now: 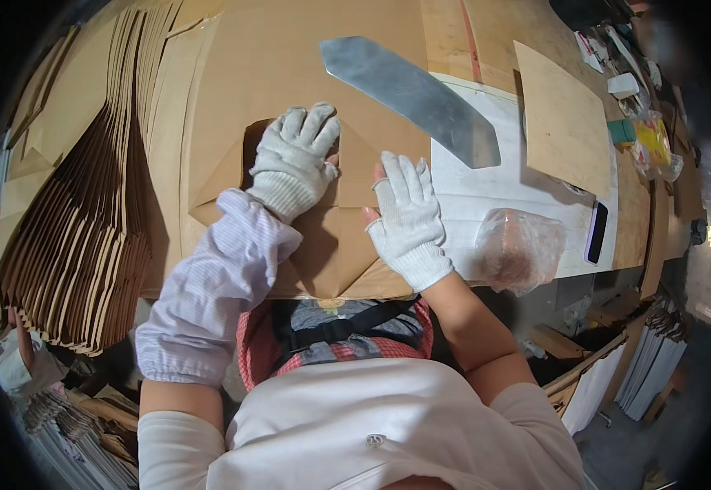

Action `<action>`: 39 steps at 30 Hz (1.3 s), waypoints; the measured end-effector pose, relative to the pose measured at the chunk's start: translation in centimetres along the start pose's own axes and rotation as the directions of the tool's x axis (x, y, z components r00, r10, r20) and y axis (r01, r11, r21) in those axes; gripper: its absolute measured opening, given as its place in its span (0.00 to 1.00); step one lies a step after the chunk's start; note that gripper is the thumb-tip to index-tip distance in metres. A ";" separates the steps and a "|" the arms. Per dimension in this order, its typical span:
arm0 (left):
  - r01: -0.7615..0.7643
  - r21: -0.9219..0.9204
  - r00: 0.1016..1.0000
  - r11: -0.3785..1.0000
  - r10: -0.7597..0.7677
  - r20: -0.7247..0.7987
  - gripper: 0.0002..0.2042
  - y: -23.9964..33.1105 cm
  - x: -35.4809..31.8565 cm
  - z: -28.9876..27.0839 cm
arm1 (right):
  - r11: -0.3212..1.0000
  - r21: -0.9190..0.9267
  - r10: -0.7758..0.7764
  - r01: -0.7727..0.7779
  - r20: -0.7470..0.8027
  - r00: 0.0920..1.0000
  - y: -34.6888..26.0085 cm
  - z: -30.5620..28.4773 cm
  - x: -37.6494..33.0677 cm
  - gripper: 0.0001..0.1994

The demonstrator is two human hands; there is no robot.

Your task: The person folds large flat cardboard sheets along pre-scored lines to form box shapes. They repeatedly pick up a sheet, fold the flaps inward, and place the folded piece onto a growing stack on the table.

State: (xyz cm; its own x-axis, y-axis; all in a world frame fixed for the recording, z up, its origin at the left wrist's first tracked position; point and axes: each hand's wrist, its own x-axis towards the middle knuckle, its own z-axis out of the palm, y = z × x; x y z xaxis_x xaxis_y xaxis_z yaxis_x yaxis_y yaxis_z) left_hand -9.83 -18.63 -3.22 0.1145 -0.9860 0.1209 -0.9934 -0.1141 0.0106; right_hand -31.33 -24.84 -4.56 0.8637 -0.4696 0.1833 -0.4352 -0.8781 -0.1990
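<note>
A large brown kraft paper bag (278, 65) lies on the table in front of me, its near end folded into slanting flaps. My left hand (297, 151), in a white knit glove, rests over a dark opening between the flaps. Its fingers are apart and slightly bent, with the bare thumb tip showing at the side. My right hand (410, 214), gloved too with bare thumb and index tips, lies flat on the bag's right edge, fingers stretched out. Neither hand grips anything visible. A grey metal plate (413, 94) with angled ends lies beyond my right hand, partly over the bag.
A fanned stack of folded kraft bags (86, 237) stands at the left. On the right are a white sheet (462, 204), a clear plastic bag (523, 249), a tan board (564, 114) and a phone (596, 232). Another person's arm (25, 343) shows at the lower left.
</note>
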 end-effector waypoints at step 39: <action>0.117 -0.181 0.993 0.977 -0.110 0.049 0.47 -5.3 -13.4 -4.0 | 0.855 -0.284 0.439 -0.434 -0.047 0.897 10.0 -2.8 9.6 0.30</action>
State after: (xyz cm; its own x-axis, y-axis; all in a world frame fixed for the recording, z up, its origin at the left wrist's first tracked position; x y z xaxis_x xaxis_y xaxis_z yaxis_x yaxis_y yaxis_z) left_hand -6.07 -4.33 -0.93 0.2229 -0.9723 0.0701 -0.9573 -0.2048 0.2041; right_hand -28.07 -38.37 -2.09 0.5716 -0.8114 0.1219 -0.8190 -0.5733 0.0242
